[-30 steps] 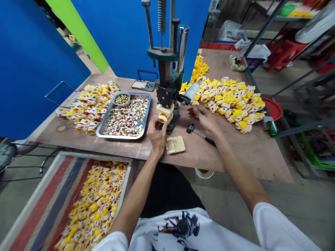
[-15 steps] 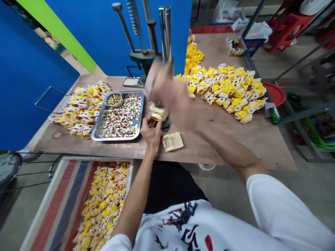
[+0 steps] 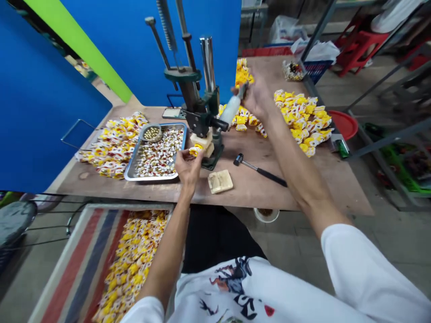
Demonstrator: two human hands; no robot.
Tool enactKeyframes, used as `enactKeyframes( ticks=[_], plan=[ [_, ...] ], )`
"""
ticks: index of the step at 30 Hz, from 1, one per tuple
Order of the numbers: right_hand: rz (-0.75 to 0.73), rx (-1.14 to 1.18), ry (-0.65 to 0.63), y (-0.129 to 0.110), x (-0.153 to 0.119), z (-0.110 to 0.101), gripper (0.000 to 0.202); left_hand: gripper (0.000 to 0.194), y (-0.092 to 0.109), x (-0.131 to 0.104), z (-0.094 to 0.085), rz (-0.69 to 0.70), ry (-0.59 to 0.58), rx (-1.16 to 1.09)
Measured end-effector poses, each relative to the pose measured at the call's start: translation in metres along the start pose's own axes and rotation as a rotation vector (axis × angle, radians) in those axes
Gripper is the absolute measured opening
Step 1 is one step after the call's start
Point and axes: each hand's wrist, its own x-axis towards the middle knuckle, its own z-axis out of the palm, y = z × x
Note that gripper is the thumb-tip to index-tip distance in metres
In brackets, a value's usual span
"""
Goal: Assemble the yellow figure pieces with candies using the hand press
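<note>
The little yellow piece (image 3: 195, 150) sits at the pale block (image 3: 199, 140) under the press (image 3: 196, 122). The left hand (image 3: 186, 167) pinches it between thumb and fingers, just as it did half a second ago, so the piece looks like it has stayed put.

The right hand (image 3: 257, 96) is what moved. It was a blur in front of the press, and now it is out between one and two o'clock from the piece, at the far end of the pale handle (image 3: 231, 109). It is still blurry, so I can't tell if it grips the handle or has let go. My guess is that the handle got one push and is back out, but the piece is not out yet.

A bit farther out, a loose block (image 3: 220, 181) lies at five o'clock, and a hammer (image 3: 262, 172) between three and four. The metal tray (image 3: 184, 134) is at nine, with a yellow-and-white pile (image 3: 111, 148) past it.
</note>
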Motion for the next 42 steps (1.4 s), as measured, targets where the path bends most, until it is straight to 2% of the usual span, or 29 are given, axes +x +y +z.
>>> enactKeyframes(
  ticks=[2,4,5,7,8,10,12,16,20,23,25,27,29,30,33,35,38,40,42],
  plan=[
    [0.099,-0.01,0.093,0.028,-0.036,0.001,0.085,0.048,0.009,-0.001,-0.016,-0.2,-0.057,-0.119],
    [0.068,-0.091,0.227,0.043,-0.101,0.022,0.059,0.043,0.016,-0.007,-0.033,-0.421,-0.218,-0.233],
    [0.014,-0.144,0.25,0.045,-0.136,0.036,0.059,0.042,0.019,-0.012,-0.041,-0.519,-0.315,-0.272],
    [0.013,-0.146,-0.017,0.045,-0.198,0.066,0.066,0.042,0.023,-0.024,-0.052,-0.661,-0.507,-0.296],
    [0.007,-0.144,-0.129,0.043,-0.22,0.079,0.063,0.044,0.024,-0.029,-0.055,-0.702,-0.584,-0.286],
    [0.001,-0.154,-0.27,0.045,-0.245,0.097,0.051,0.05,0.023,-0.037,-0.056,-0.722,-0.704,-0.223],
    [-0.006,-0.217,-0.279,0.053,-0.251,0.104,0.039,0.058,0.018,-0.042,-0.053,-0.691,-0.795,-0.139],
    [0.039,-0.386,-0.287,0.074,-0.246,0.098,0.038,0.068,0.003,-0.045,-0.048,-0.616,-0.884,-0.078],
    [0.044,-0.397,-0.32,0.081,-0.25,0.097,0.037,0.068,-0.004,-0.052,-0.044,-0.594,-0.789,-0.068],
    [0.048,-0.353,-0.316,0.077,-0.252,0.094,0.043,0.053,-0.001,-0.042,-0.051,-0.528,-0.743,0.007],
    [0.061,-0.334,-0.277,0.074,-0.249,0.086,0.049,0.031,0.004,-0.016,-0.066,-0.368,-0.617,0.141],
    [0.074,-0.34,-0.171,0.072,-0.245,0.075,0.046,0.015,0.007,0.024,-0.088,-0.171,-0.379,0.279],
    [0.087,-0.353,-0.06,0.074,-0.243,0.066,0.038,0.005,0.006,0.067,-0.11,-0.033,-0.215,0.377],
    [0.099,-0.356,-0.03,0.075,-0.244,0.063,0.035,0.005,0.003,0.086,-0.118,0.076,-0.209,0.491],
    [0.138,-0.343,-0.039,0.08,-0.251,0.063,0.033,0.02,-0.009,0.123,-0.127,0.252,-0.344,0.732],
    [0.148,-0.329,-0.056,0.084,-0.258,0.067,0.031,0.027,-0.018,0.131,-0.123,0.236,-0.401,0.8],
    [0.157,-0.323,-0.046,0.088,-0.264,0.072,0.025,0.035,-0.023,0.131,-0.112,0.127,-0.386,0.858],
    [0.176,-0.319,-0.032,0.088,-0.266,0.072,0.022,0.038,-0.014,0.129,-0.105,0.042,-0.377,0.874],
    [0.191,-0.322,-0.024,0.084,-0.267,0.071,0.021,0.037,0.003,0.122,-0.102,0.005,-0.397,0.868]
  ],
)
